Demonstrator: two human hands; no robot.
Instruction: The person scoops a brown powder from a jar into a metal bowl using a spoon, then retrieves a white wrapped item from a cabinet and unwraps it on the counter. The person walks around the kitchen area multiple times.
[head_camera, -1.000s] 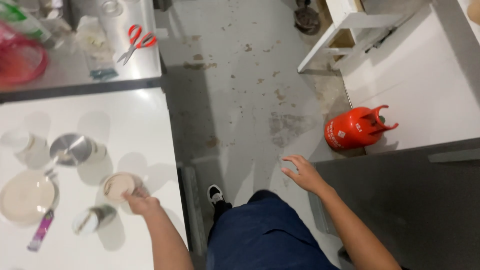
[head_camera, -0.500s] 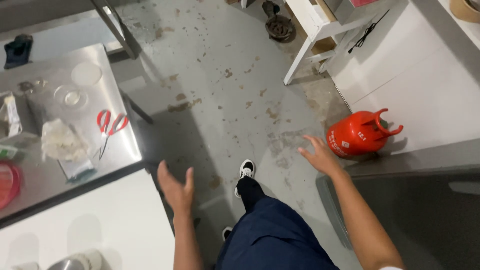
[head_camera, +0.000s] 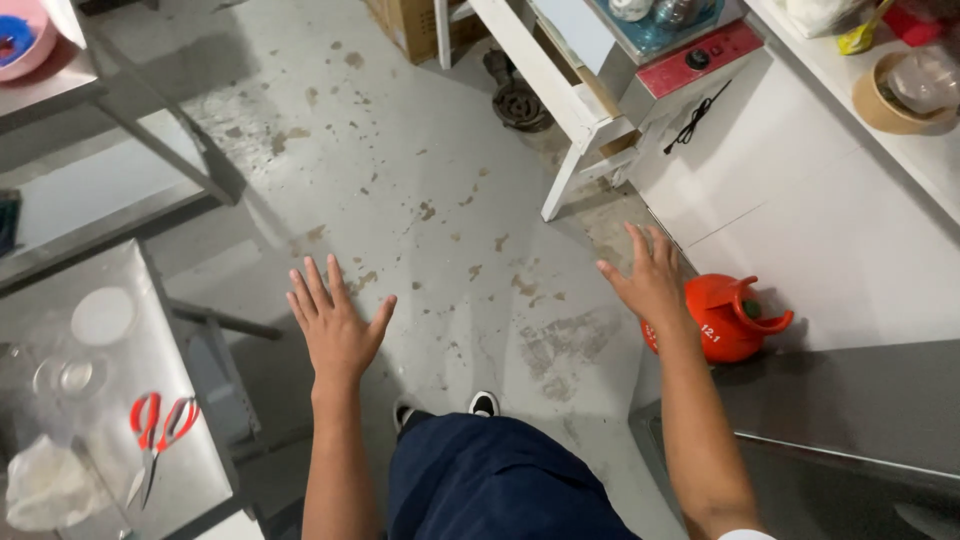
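red steel gas cylinder (head_camera: 722, 320) sits on the floor just beside our right hand (head_camera: 648, 280), likely heavy, rigid and smooth, best gripped by its top ring handle; our left hand (head_camera: 335, 322) hovers apart, both spread open and empty.

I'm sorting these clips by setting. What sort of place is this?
Probably a working kitchen or food-prep room: a steel worktable with red-handled scissors, a red gas cylinder on the stained concrete floor, and a countertop cooker.
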